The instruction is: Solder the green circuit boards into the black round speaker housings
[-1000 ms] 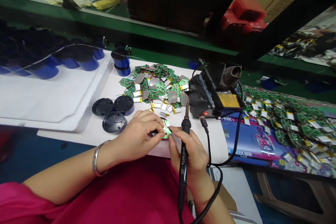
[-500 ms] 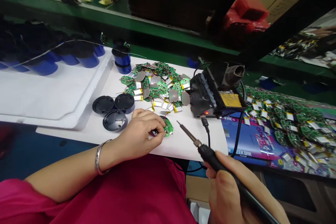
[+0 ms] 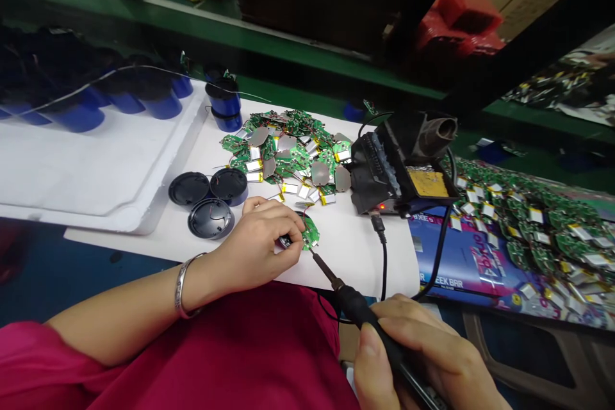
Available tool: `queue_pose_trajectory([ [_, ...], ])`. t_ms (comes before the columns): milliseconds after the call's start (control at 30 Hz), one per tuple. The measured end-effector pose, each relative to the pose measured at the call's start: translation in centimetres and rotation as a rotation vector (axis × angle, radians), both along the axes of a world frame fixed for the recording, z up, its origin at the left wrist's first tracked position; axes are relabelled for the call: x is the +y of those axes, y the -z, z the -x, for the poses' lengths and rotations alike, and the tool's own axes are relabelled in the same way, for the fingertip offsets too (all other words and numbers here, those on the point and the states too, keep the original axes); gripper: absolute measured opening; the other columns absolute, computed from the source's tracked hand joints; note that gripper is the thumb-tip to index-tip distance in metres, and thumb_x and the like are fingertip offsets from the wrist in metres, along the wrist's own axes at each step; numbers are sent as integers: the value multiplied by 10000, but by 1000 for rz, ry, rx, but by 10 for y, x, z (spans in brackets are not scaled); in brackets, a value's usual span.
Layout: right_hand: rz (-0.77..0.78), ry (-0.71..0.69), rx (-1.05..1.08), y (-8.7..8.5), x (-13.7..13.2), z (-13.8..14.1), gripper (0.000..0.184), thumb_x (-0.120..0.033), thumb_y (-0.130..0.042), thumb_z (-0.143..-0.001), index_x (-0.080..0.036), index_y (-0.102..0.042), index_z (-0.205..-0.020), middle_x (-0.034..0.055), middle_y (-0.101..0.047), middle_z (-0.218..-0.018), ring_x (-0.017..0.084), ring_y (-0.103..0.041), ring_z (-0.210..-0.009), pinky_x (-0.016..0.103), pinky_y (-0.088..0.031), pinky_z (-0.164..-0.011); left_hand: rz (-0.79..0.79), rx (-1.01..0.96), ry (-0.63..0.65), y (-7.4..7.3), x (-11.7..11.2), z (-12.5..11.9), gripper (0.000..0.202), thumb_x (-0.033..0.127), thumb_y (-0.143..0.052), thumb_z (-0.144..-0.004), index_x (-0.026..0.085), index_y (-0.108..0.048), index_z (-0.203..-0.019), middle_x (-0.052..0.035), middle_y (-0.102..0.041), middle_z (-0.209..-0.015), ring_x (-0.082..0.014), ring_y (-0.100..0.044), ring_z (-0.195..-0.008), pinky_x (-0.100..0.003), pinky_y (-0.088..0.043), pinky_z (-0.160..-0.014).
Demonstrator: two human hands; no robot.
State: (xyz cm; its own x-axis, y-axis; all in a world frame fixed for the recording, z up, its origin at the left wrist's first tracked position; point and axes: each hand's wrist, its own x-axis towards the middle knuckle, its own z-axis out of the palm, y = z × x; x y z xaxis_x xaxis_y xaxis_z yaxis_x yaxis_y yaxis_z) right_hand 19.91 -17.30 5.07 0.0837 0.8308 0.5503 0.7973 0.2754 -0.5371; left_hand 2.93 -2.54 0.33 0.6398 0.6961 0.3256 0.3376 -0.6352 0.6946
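My left hand (image 3: pixel 269 237) is closed over the left edge of a round green circuit board (image 3: pixel 311 234) on the white paper. Under its fingers shows a small dark part with a shiny edge (image 3: pixel 284 241), mostly hidden. My right hand (image 3: pixel 408 352) grips a soldering iron (image 3: pixel 355 304) by its black handle. The iron's tip is at the board's lower right edge; whether it touches cannot be made out. Left of my left hand sit three round black cups, the nearest cup (image 3: pixel 210 219) showing its hollow inside.
A heap of circuit boards and small silver batteries (image 3: pixel 293 154) lies behind my hands. The black soldering station (image 3: pixel 379 173), with a yellow sponge (image 3: pixel 426 183), stands to the right. More boards (image 3: pixel 542 224) spread farther right. A white foam tray (image 3: pixel 96 173) holds blue cups (image 3: pixel 161 102).
My right hand has brought the soldering iron left and down, so its tip is now at the circuit board's edge. My left hand stays in place on the board.
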Motion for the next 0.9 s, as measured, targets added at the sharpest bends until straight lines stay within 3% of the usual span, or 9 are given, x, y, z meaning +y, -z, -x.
queue_pose_trajectory([
  [133,15,-44,-3,-3,6,0,221,-92,-632,-811,-159,-526,-993,17,-636,-753,107,-635,-620,222,-561,-604,-1,4,-9,-1,0,0,129,110,-618,-818,188,-621,-716,39,-728,-907,-120,-662,-892,-348,-313,-906],
  [367,36,-166,-70,-2,12,-8,265,-73,-635,-801,-146,-507,-1020,14,-633,-728,102,-614,-603,235,-546,-591,-1,8,-13,-1,0,-1,125,114,-619,-815,188,-625,-715,41,-727,-906,-118,-661,-888,-350,-314,-909],
  [667,82,-129,-110,-7,11,-4,248,-107,-636,-817,-174,-485,-1003,-6,-631,-717,88,-599,-582,218,-520,-574,-4,21,-22,0,0,-2,127,117,-613,-811,186,-620,-704,39,-729,-910,-122,-659,-891,-353,-311,-908],
  [900,48,-24,-151,-10,13,5,184,-183,-652,-831,-201,-518,-956,-7,-635,-697,123,-619,-582,250,-504,-547,-7,32,-21,-1,-1,-3,131,121,-600,-818,186,-615,-705,33,-731,-909,-128,-658,-891,-356,-314,-898],
])
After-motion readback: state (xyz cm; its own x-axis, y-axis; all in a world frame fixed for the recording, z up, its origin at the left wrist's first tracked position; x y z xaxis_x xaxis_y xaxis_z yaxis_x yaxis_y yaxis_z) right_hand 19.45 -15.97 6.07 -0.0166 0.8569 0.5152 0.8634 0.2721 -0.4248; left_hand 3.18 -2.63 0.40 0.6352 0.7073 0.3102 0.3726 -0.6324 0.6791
